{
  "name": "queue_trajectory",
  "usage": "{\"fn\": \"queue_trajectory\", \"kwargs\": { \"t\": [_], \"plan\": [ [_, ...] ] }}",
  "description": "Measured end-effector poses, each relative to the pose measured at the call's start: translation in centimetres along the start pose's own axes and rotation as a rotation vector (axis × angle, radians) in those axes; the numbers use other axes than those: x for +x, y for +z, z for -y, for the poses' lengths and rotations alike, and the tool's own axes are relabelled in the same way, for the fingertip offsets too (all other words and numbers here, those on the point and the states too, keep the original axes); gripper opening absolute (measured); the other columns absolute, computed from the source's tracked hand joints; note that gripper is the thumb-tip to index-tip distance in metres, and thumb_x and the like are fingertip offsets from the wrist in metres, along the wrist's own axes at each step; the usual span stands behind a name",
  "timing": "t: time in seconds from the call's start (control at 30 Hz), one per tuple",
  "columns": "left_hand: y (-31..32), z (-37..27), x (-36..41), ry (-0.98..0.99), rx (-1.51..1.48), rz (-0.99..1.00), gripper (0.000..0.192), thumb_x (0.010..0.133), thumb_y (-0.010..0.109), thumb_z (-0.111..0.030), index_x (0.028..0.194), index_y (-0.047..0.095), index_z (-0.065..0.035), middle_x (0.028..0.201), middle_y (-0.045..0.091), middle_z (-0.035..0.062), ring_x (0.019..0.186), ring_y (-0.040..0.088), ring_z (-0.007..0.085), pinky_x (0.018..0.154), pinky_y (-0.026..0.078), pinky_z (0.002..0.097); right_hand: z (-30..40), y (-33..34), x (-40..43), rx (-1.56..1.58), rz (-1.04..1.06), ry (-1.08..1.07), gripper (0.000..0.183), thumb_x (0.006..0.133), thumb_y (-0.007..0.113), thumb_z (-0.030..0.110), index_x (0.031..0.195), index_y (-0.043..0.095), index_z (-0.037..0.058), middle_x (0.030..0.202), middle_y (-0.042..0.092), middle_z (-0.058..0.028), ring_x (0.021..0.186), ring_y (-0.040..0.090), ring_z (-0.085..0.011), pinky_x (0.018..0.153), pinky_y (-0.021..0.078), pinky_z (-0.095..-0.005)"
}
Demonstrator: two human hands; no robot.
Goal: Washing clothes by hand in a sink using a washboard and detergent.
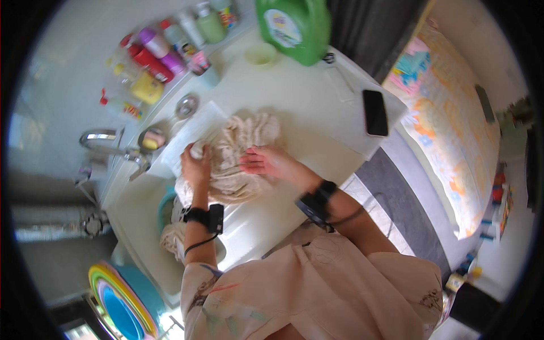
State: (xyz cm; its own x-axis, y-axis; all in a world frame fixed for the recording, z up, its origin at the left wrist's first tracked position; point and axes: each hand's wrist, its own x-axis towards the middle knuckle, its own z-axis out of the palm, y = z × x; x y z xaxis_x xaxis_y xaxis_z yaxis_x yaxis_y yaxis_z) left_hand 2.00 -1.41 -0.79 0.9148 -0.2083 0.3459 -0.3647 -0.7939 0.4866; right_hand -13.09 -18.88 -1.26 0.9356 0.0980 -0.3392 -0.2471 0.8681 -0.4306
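A bunched, wet-looking beige cloth (pixel 242 182) lies on the white counter (pixel 314 110) beside the sink. At the cloth's left side, my left hand (pixel 196 163) is closed on a whitish lump, perhaps a bar of soap or a fold of cloth; which one I cannot tell. My right hand (pixel 270 162) is over the cloth's right part, palm turned up and fingers extended, holding nothing. Part of the cloth reaches the sink edge, where more beige fabric (pixel 173 240) hangs by a turquoise basin (pixel 166 208).
The sink (pixel 140 242) has a chrome faucet (pixel 138 163); a soap dish (pixel 153 139) stands near it. Bottles, including a red one (pixel 148 59), line the back ledge. A green detergent jug (pixel 293 29) and a smartphone (pixel 375 112) are on the counter. Stacked plastic basins (pixel 123 301) stand lower left.
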Motion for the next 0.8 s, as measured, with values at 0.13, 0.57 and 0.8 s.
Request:
{"fn": "queue_trajectory", "kwargs": {
  "t": [0.13,0.57,0.8],
  "plan": [
    [-0.1,1.1,0.2,-0.011,0.010,0.013,0.050,0.074,0.063,-0.044,0.110,0.053,-0.0103,0.103,0.054,0.0170,0.095,0.053,0.0363,0.079,0.043,0.0437,1.3,-1.5,-1.4,0.008,-0.126,0.115,0.044,0.093,0.043,0.029,0.118,0.037,-0.0067,0.118,0.051,-0.0197,0.095,0.058,-0.0325,0.087,0.0472,-0.0426],
    [-0.3,-0.2,-0.2,-0.015,0.027,-0.004,0.049,0.075,0.060,-0.046,0.110,0.053,-0.0132,0.103,0.055,0.0149,0.095,0.053,0.0357,0.079,0.043,0.0438,17.9,-18.7,-22.6,-1.229,-1.972,-0.454,0.063,0.076,0.056,0.051,0.119,0.053,0.0044,0.104,0.059,-0.0189,0.096,0.057,-0.0318,0.082,0.0448,-0.0395],
    [-0.5,0.5,-0.2,-0.075,0.053,-0.009,0.049,0.075,0.059,-0.047,0.111,0.054,-0.0146,0.104,0.055,0.0136,0.096,0.053,0.0348,0.080,0.042,0.0441,19.5,-20.4,-20.4,-1.139,-1.900,-0.380,0.034,0.071,0.064,0.046,0.087,0.070,0.0168,0.092,0.066,-0.0112,0.088,0.062,-0.0282,0.078,0.0473,-0.0378]
  ]
}}
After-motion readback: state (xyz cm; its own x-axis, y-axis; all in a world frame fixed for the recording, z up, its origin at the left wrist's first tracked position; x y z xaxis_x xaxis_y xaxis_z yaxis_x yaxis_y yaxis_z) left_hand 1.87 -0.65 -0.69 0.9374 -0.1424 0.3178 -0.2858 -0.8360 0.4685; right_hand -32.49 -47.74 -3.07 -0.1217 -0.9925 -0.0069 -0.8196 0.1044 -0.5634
